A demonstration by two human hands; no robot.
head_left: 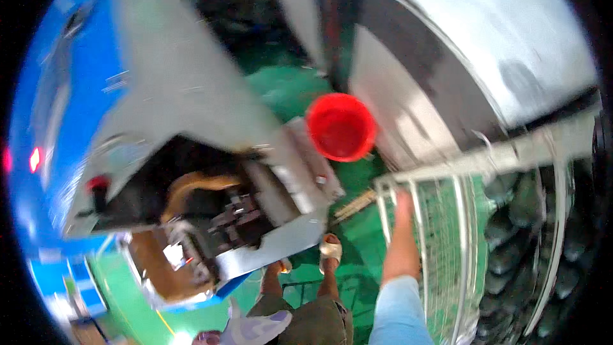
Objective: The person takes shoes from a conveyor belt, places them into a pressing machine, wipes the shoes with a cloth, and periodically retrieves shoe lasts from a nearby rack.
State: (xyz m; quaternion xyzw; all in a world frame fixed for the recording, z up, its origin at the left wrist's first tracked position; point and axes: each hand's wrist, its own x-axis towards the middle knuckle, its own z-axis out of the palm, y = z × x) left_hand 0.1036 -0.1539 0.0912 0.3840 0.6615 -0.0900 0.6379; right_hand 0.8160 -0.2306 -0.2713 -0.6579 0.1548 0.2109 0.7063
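Observation:
My left hand, in a pale white-and-lavender glove, is low in the picture in front of my shorts. Its thumb stands apart from the stretched fingers, and nothing shows in it. My right arm, in a light blue sleeve, reaches forward to a white wire cart. At the cart's near-left upper corner, my right hand appears closed on the frame, though blur smears the fingers. Many dark rounded pieces fill the right part of the cart.
A red bucket stands ahead on the green floor. A grey-and-blue machine with a dark opening fills the left, with an open cardboard box below it. White and grey panels rise at the upper right.

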